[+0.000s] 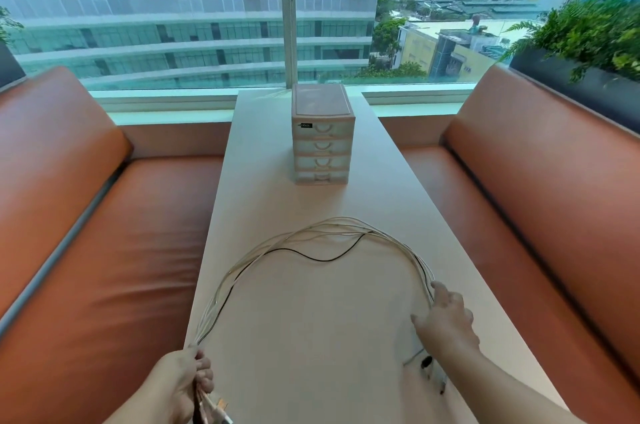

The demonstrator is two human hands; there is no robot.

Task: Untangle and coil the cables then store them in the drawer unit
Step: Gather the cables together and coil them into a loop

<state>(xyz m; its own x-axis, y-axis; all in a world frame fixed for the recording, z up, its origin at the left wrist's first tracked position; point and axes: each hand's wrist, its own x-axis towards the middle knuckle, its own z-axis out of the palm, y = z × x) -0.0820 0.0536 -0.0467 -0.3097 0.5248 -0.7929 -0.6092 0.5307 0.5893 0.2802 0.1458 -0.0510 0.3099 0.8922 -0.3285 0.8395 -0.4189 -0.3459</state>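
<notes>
The left hand [183, 385] is low at the near edge of the table [311, 337], fingers curled tight round a bunch of cable ends; a few plugs [216, 406] poke out under the fist. From that grip the cables [332, 227] sweep out in one wide arch over the tabletop, up the left side, across the middle and down the right; most are white, and one black cable [311, 255] sags inside the arch, wavy and looser than the others. Over on the right, the right hand [448, 325] lies above the far end of the arch with fingers spread and loose, gripping nothing; its index finger [439, 290] stretches forward and meets the strands where they curve down; the thumb points inward, away from them. Beside that forearm more cable ends [427, 363] lie on the table, one with a dark plug; which cable each belongs to cannot be told. The drawer unit [322, 136] stands upright at the far end of the table, near the window [173, 42], well apart from the cables; four drawers are stacked in it, all pushed in. Orange benches flank the table, left [104, 250] and right [519, 215]; a plant [588, 32] sits behind the right one.
</notes>
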